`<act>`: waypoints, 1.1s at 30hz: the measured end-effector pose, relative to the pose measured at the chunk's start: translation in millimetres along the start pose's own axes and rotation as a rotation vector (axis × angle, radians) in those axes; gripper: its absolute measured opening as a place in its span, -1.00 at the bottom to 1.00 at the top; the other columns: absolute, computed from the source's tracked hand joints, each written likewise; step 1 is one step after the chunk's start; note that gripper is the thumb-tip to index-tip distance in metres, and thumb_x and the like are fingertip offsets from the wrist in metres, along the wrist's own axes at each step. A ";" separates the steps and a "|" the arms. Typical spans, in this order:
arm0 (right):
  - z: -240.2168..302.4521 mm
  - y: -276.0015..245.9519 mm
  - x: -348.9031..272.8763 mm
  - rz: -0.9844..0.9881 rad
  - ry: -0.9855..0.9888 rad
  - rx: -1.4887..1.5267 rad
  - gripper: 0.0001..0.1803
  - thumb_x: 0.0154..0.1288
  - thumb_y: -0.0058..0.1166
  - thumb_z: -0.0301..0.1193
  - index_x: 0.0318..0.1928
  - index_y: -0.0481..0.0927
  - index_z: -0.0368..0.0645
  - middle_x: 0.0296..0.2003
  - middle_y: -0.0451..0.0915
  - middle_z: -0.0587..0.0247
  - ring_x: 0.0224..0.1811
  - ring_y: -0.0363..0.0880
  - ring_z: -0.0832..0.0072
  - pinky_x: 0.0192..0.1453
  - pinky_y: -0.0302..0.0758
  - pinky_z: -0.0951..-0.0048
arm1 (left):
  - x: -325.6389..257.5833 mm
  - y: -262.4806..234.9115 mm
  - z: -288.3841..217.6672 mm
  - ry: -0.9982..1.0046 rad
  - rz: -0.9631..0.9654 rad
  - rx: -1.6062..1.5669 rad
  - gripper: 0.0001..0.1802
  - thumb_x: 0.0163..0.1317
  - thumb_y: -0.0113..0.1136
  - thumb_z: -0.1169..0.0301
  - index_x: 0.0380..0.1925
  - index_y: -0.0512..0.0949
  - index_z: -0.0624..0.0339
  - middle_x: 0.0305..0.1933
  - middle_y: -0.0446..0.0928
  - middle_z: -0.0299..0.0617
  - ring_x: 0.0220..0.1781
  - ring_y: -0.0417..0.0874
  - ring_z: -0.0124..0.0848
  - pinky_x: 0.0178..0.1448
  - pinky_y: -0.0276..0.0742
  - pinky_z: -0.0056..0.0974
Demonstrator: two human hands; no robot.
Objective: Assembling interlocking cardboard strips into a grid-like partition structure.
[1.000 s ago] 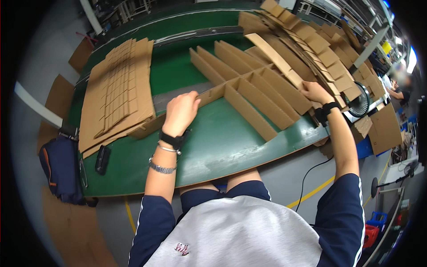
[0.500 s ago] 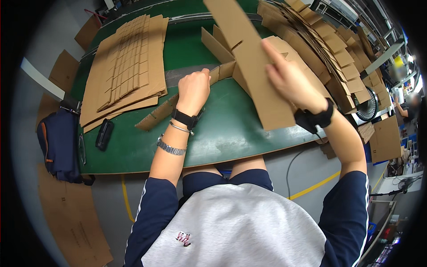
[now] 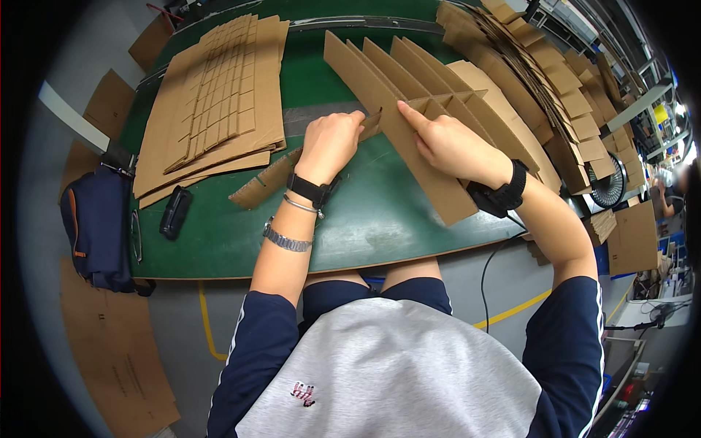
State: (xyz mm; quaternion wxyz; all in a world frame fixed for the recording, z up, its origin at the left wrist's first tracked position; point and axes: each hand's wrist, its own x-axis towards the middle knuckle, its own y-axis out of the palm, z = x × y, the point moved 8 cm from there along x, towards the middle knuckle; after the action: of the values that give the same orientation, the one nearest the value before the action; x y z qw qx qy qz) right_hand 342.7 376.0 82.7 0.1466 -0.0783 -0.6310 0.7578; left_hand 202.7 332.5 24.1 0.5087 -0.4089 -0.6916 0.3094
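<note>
My left hand [image 3: 332,144] is closed around a long slotted cardboard strip [image 3: 266,182], which runs from near the table's front left to the divider assembly. The near upright panel [image 3: 398,131] of that assembly stands slanting across the table, with several parallel cardboard panels [image 3: 416,73] behind it, crossed by the strip. My right hand [image 3: 464,146] is closed at the top edge of the near panel. Its index finger lies stretched along the edge by the crossing, and the other fingers are curled and partly hidden.
Flat slotted cardboard sheets [image 3: 226,95] lie stacked on the green table [image 3: 350,233] at left. More cardboard pieces [image 3: 540,95] are piled at right, near a black fan [image 3: 607,179]. A black case [image 3: 175,212] and a dark blue bag [image 3: 102,226] are at the left edge.
The near panel has swung more upright, uncovering the parallel panels behind it. My right hand has shifted left from the panel's face to its top edge, and its fingers have curled.
</note>
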 end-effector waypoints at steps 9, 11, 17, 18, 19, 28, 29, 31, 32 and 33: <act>-2.9 30.4 6.8 0.135 -0.107 -0.037 -0.27 0.14 -0.03 -0.61 0.35 0.14 -0.54 -0.58 0.56 -0.18 -0.53 0.60 0.00 -0.37 0.54 0.12 | 1.5 -0.8 -4.1 0.012 0.015 0.001 -0.88 0.23 0.18 0.38 -0.26 0.60 0.11 -0.37 0.64 -0.01 -0.28 0.66 -0.01 -0.22 0.56 0.00; -9.1 39.3 3.0 0.157 -0.110 -0.048 -0.28 0.15 -0.04 -0.60 0.34 0.11 -0.59 -0.55 0.57 -0.19 -0.50 0.60 0.00 -0.35 0.54 0.12 | 4.0 -0.5 -8.8 0.031 0.015 -0.005 -0.85 0.23 0.18 0.38 -0.21 0.59 0.10 -0.38 0.64 0.00 -0.28 0.66 0.00 -0.22 0.56 0.01; -16.7 4.4 -3.2 0.261 0.140 0.460 -0.33 0.42 0.00 -0.31 0.43 0.11 -0.20 -0.39 0.66 -0.09 -0.38 0.69 0.20 -0.23 0.58 0.28 | -10.7 2.4 -10.0 0.096 0.030 0.147 -0.38 0.23 0.05 0.53 0.29 0.41 -0.27 -0.41 0.52 -0.03 -0.38 0.64 -0.04 -0.27 0.58 -0.04; -51.2 -18.2 -7.3 0.061 0.175 0.439 -0.33 0.42 0.02 -0.32 0.46 0.12 -0.13 -0.25 0.68 0.07 -0.36 0.68 0.42 -0.20 0.63 0.40 | -7.9 2.0 -14.8 0.115 0.019 0.133 -0.38 0.23 0.05 0.53 0.29 0.41 -0.27 -0.41 0.52 -0.03 -0.38 0.64 -0.04 -0.27 0.58 -0.04; -102.7 -37.4 -21.2 -0.111 0.180 0.555 -0.38 0.41 0.02 -0.35 0.43 0.20 -0.11 -0.17 0.68 0.11 -0.32 0.66 0.48 -0.19 0.63 0.42 | -5.6 3.0 -20.1 0.115 0.020 0.137 -0.37 0.22 0.04 0.54 0.29 0.41 -0.28 -0.41 0.51 -0.03 -0.37 0.64 -0.05 -0.27 0.58 -0.05; -315.8 4.4 -144.8 0.129 0.581 -0.216 -0.61 0.06 0.26 -0.17 -0.28 0.56 -0.25 -0.27 0.64 -0.17 -0.14 0.61 -0.08 -0.05 0.52 0.05 | -5.1 -4.6 -8.4 0.010 0.054 0.088 -0.30 0.18 0.19 0.46 0.35 0.32 -0.23 -0.36 0.58 -0.03 -0.32 0.64 -0.01 -0.24 0.58 -0.01; -315.5 3.8 -146.6 0.053 0.565 -0.227 -0.68 0.08 0.21 -0.22 -0.37 0.53 -0.25 -0.37 0.64 -0.14 -0.23 0.61 -0.09 -0.12 0.51 0.02 | -6.1 -7.5 -5.6 -0.012 0.078 0.040 -0.26 0.16 0.24 0.44 0.38 0.28 -0.17 -0.36 0.59 -0.01 -0.30 0.64 0.01 -0.21 0.58 0.00; -313.0 0.0 -152.8 0.055 0.535 -0.246 -0.69 0.19 0.19 -0.23 -0.37 0.53 -0.27 -0.38 0.62 -0.17 -0.22 0.61 -0.10 -0.13 0.51 0.02 | -5.7 -13.4 -3.5 -0.107 0.187 -0.005 -0.28 0.11 0.35 0.38 0.31 0.34 0.07 -0.30 0.63 0.05 -0.20 0.64 0.05 -0.12 0.57 0.01; -307.2 -6.3 -150.1 0.050 0.504 -0.196 -0.66 0.24 0.18 -0.22 -0.33 0.54 -0.32 -0.35 0.63 -0.17 -0.20 0.61 -0.10 -0.12 0.51 0.04 | -11.3 -18.8 7.6 -0.133 0.192 0.010 -0.28 0.11 0.35 0.38 0.31 0.34 0.07 -0.30 0.63 0.05 -0.20 0.64 0.05 -0.12 0.57 0.01; -310.0 -15.9 -157.3 -0.029 0.537 -0.105 -0.65 0.28 0.16 -0.22 -0.29 0.58 -0.34 -0.30 0.64 -0.18 -0.16 0.61 -0.09 -0.07 0.52 0.05 | -14.6 -21.7 11.9 -0.085 0.189 0.021 -0.37 0.11 0.35 0.38 0.23 0.42 0.12 -0.26 0.63 0.08 -0.17 0.64 0.05 -0.10 0.56 0.01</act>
State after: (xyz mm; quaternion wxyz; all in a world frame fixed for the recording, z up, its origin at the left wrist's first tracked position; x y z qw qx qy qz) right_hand 587.4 617.5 28.5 0.3151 -0.2749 -0.6090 0.6740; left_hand 188.1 309.2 32.4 0.4518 -0.4533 -0.6676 0.3803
